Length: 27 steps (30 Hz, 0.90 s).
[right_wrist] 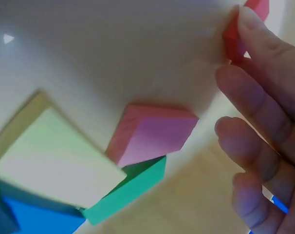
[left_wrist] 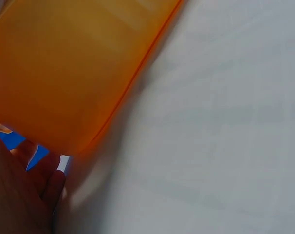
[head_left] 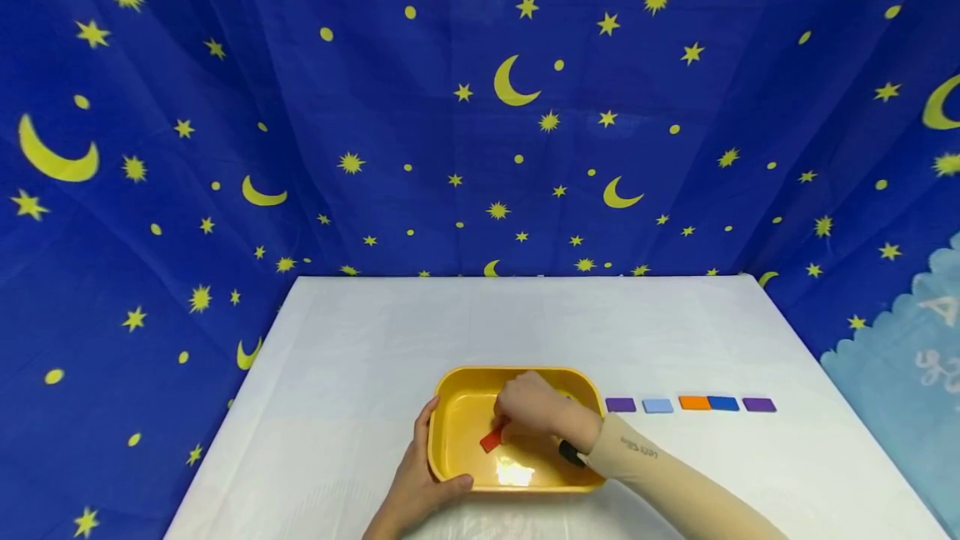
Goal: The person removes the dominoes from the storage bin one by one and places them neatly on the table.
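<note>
A yellow plastic basin (head_left: 450, 440) stands on the white table. My left hand (head_left: 420, 468) holds its left end, fingers along the side wall and thumb at the front edge. In the left wrist view the basin's wall (left_wrist: 79, 78) slants past my left hand (left_wrist: 21, 190). Reaching inside, my right hand (head_left: 534, 405) pinches a red block (head_left: 492, 438) between thumb and forefinger. The right wrist view shows that red block (right_wrist: 232, 41) in my right hand (right_wrist: 269, 112). Several more blocks lie in the basin: pink (right_wrist: 155, 134), pale green (right_wrist: 57, 163), green (right_wrist: 128, 190), blue (right_wrist: 40, 214).
Right of the basin, flat blocks form a row on the table: purple (head_left: 620, 405), light blue (head_left: 657, 406), orange (head_left: 694, 402), dark blue (head_left: 723, 403) and another purple block (head_left: 759, 405). The orange and dark blue ones touch. Blue star-patterned cloth (head_left: 420, 123) hangs behind the table.
</note>
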Motion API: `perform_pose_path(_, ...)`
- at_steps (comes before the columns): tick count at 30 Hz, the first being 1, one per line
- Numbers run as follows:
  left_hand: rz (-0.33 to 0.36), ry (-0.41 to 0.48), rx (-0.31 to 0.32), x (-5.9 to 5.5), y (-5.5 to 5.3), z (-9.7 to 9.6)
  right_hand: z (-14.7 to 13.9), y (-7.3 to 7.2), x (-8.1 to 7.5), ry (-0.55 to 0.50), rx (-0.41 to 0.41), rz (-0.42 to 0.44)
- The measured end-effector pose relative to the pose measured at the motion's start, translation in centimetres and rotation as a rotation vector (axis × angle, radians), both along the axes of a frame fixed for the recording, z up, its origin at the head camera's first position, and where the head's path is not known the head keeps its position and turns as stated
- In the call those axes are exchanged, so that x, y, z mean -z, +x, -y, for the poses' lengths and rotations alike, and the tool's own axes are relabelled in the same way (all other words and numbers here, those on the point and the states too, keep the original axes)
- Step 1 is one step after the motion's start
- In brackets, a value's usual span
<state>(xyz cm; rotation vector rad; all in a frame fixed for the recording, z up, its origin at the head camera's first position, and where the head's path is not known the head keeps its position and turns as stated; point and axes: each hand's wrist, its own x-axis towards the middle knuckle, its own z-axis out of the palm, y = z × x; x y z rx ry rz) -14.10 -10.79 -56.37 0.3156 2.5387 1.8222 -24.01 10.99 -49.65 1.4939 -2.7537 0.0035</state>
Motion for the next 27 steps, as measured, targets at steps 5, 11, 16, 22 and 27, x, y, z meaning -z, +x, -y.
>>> perform_pose_path(5, 0.004, -0.003, -0.01, 0.1, 0.0, 0.0, -0.2, 0.2, -0.1, 0.009, -0.003, -0.023)
perform_pose_path(11, 0.008, -0.017, -0.019, 0.2, 0.0, 0.0, -0.6, 0.1, 0.0, -0.051, 0.018, 0.069)
perform_pose_path(16, 0.009, -0.011, -0.018, 0.2, -0.1, -0.1, -0.8, -0.1, 0.0, -0.094, 0.066, 0.145)
perform_pose_path(22, 0.012, -0.024, -0.02, 0.0, 0.0, -0.1, -1.1, -0.4, 0.1, -0.152, 0.108, 0.276)
perform_pose_path(27, 0.01, -0.025, -0.016, 0.0, 0.0, -0.2, -1.4, -0.7, 0.5, -0.172, 0.136, 0.357)
